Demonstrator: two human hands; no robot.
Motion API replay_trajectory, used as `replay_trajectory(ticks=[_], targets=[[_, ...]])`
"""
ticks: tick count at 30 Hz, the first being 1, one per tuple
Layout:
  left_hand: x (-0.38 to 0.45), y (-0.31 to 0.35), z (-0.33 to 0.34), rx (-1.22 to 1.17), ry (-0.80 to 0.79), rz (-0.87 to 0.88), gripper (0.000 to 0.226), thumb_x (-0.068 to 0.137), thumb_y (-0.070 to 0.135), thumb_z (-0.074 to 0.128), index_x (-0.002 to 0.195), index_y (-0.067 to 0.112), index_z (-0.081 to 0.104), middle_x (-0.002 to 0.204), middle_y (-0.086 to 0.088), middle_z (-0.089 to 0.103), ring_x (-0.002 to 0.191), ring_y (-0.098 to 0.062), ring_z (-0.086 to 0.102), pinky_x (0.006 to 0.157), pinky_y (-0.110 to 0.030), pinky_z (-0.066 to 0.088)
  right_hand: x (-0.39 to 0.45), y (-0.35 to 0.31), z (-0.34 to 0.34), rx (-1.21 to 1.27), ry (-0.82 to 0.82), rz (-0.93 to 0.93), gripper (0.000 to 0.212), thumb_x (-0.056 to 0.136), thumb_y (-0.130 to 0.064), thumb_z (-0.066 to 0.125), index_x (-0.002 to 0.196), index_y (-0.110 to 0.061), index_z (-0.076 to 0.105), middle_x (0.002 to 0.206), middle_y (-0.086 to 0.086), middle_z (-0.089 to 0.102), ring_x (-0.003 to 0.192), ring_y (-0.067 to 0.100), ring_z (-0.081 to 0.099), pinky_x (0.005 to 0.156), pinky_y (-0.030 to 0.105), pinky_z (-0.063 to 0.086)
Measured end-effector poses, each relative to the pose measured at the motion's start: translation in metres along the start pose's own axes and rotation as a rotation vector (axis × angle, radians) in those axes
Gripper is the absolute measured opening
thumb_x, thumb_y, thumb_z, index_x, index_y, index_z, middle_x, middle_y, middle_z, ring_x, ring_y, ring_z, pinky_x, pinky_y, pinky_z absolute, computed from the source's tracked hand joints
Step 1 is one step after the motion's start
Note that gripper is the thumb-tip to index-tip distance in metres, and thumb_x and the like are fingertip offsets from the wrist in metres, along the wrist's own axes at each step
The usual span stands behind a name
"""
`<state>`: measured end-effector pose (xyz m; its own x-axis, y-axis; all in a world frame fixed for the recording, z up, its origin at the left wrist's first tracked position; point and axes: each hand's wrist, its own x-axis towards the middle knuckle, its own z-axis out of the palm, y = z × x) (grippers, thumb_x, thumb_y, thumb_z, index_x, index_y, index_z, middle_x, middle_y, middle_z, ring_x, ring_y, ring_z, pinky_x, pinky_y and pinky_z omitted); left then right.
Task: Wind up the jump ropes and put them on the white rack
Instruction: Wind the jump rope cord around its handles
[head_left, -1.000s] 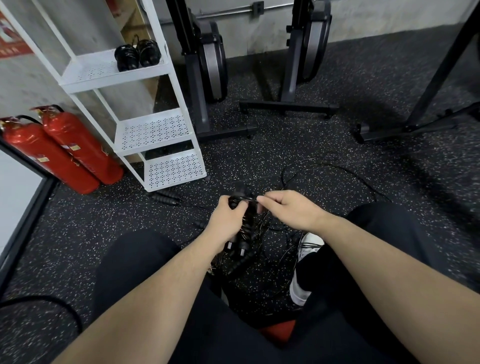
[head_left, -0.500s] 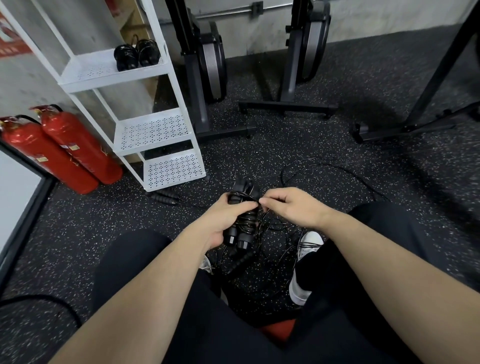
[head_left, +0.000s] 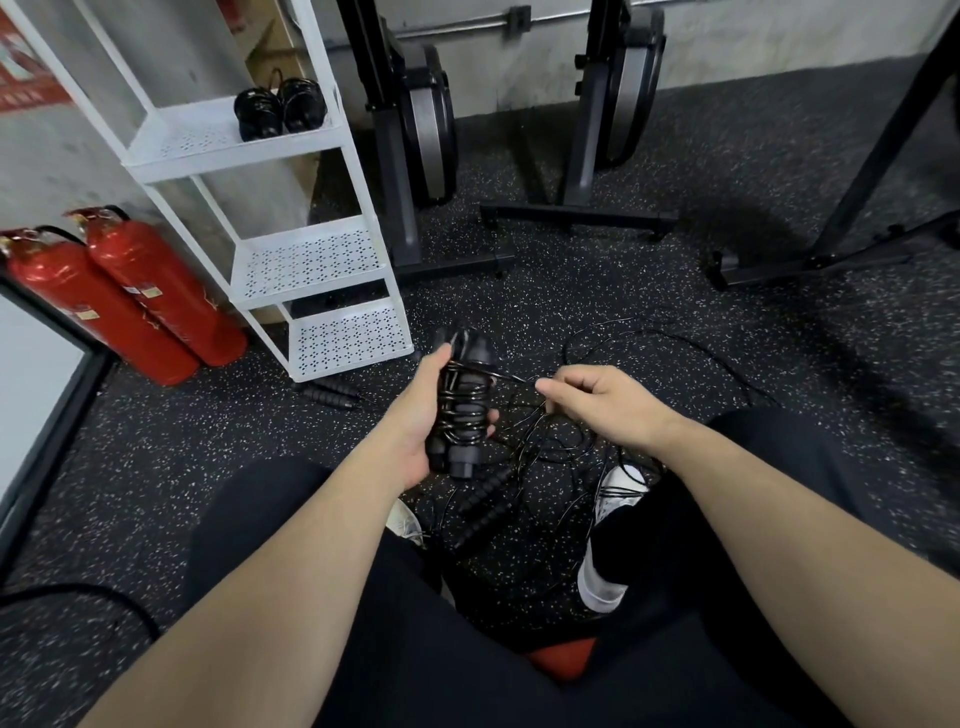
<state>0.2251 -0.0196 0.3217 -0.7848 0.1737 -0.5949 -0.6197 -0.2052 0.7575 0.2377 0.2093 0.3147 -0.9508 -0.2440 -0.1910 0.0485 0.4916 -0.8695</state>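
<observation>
My left hand (head_left: 423, 415) grips the two black handles of a jump rope (head_left: 464, 402), held together upright with several turns of thin black cord wound around them. My right hand (head_left: 597, 402) pinches the free cord just right of the bundle. Loose black cord (head_left: 649, 338) lies in loops on the floor beyond and under my hands. More rope handles lie on the floor between my feet (head_left: 485, 499) and beside the rack's foot (head_left: 332, 392). The white rack (head_left: 306, 260) stands at the left, with two wound ropes (head_left: 278, 109) on its upper shelf.
Two red fire extinguishers (head_left: 130, 296) lean left of the rack. Black exercise-machine frames (head_left: 415, 156) stand along the back wall, and another frame's base (head_left: 810, 260) sits at the right. My knees and white shoes (head_left: 613, 499) frame the tangle. A black cable (head_left: 93, 597) curves at the lower left.
My left hand has turned the handle bundle more upright and raised it slightly. My right hand has pulled away to the right, drawing the cord taut off the bundle.
</observation>
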Motion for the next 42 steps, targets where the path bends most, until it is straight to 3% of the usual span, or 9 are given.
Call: replay_trajectory(ticks=[7, 12, 16, 19, 24, 30, 35, 39, 42], targets=[[-0.006, 0.011, -0.010, -0.237, -0.051, 0.041, 0.047, 0.102, 0.049, 0.047, 0.116, 0.008, 0.066, 0.095, -0.010, 0.074, 0.061, -0.023, 0.064, 0.050, -0.028, 0.055, 0.008, 0.012, -0.012, 0.244, -0.127, -0.017, 0.026, 0.106, -0.024, 0.052, 0.110, -0.029, 0.077, 0.067, -0.007, 0.048, 0.060, 0.015, 0.035, 0.054, 0.026, 0.027], [-0.012, 0.008, -0.006, -0.129, -0.167, -0.017, 0.045, 0.099, 0.048, 0.048, 0.109, 0.006, 0.061, 0.089, -0.012, 0.072, 0.053, -0.024, 0.061, 0.042, -0.026, 0.051, 0.006, 0.014, -0.005, -0.022, -0.238, 0.107, 0.022, 0.098, -0.051, 0.058, 0.094, -0.039, 0.077, 0.064, -0.011, 0.050, 0.070, 0.020, 0.042, 0.066, 0.031, 0.037], [-0.011, 0.002, -0.005, 0.135, -0.237, -0.100, 0.062, 0.099, 0.061, 0.043, 0.115, 0.003, 0.057, 0.092, -0.016, 0.067, 0.058, -0.026, 0.063, 0.049, -0.030, 0.054, 0.009, 0.015, -0.003, -0.126, -0.168, 0.195, 0.031, 0.092, -0.059, 0.062, 0.091, -0.032, 0.077, 0.060, -0.005, 0.041, 0.054, 0.015, 0.035, 0.053, 0.028, 0.029], [-0.014, 0.000, 0.000, 0.230, -0.257, -0.203, 0.069, 0.099, 0.068, 0.039, 0.109, 0.003, 0.059, 0.077, -0.016, 0.066, 0.059, -0.026, 0.065, 0.053, -0.030, 0.055, 0.012, 0.015, 0.000, -0.182, -0.118, 0.219, 0.030, 0.089, -0.060, 0.065, 0.094, -0.033, 0.077, 0.062, -0.001, 0.047, 0.050, 0.014, 0.035, 0.050, 0.026, 0.028], [-0.010, -0.006, 0.005, 0.358, -0.305, -0.293, 0.071, 0.096, 0.070, 0.042, 0.110, 0.003, 0.061, 0.085, -0.017, 0.069, 0.069, -0.031, 0.071, 0.070, -0.038, 0.059, 0.017, 0.018, 0.008, -0.288, -0.052, 0.214, 0.015, 0.100, -0.034, 0.062, 0.105, -0.029, 0.076, 0.058, -0.007, 0.059, 0.044, 0.009, 0.039, 0.046, 0.025, 0.029], [-0.011, -0.014, 0.009, 0.554, -0.377, -0.303, 0.043, 0.105, 0.056, 0.041, 0.119, 0.021, 0.061, 0.097, -0.019, 0.073, 0.078, -0.035, 0.073, 0.079, -0.045, 0.058, 0.015, 0.013, 0.010, -0.509, -0.079, 0.198, 0.019, 0.098, -0.020, 0.061, 0.109, -0.028, 0.074, 0.078, -0.006, 0.066, 0.064, 0.011, 0.056, 0.056, 0.027, 0.039], [-0.012, -0.018, 0.010, 0.693, -0.425, -0.276, 0.026, 0.107, 0.045, 0.048, 0.123, 0.029, 0.059, 0.119, -0.025, 0.071, 0.094, -0.043, 0.071, 0.093, -0.063, 0.055, 0.013, 0.007, 0.008, -0.558, -0.111, 0.192, 0.022, 0.092, -0.044, 0.067, 0.110, -0.035, 0.075, 0.090, -0.009, 0.069, 0.076, 0.011, 0.060, 0.065, 0.028, 0.041], [-0.008, -0.021, 0.010, 0.922, -0.423, -0.089, 0.020, 0.103, 0.049, 0.051, 0.112, 0.037, 0.064, 0.108, -0.010, 0.069, 0.099, -0.028, 0.065, 0.103, -0.056, 0.048, 0.014, 0.008, 0.006, -0.530, -0.084, 0.196, 0.029, 0.085, -0.060, 0.071, 0.105, -0.040, 0.075, 0.084, -0.017, 0.067, 0.069, 0.002, 0.057, 0.060, 0.025, 0.041], [-0.004, -0.025, 0.006, 0.992, -0.462, -0.036, 0.009, 0.099, 0.049, 0.056, 0.099, 0.049, 0.065, 0.099, -0.006, 0.061, 0.093, -0.021, 0.057, 0.092, -0.046, 0.049, 0.013, 0.008, 0.006, -0.531, -0.084, 0.181, 0.029, 0.080, -0.066, 0.072, 0.097, -0.043, 0.075, 0.079, -0.020, 0.066, 0.064, 0.001, 0.054, 0.058, 0.025, 0.041]])
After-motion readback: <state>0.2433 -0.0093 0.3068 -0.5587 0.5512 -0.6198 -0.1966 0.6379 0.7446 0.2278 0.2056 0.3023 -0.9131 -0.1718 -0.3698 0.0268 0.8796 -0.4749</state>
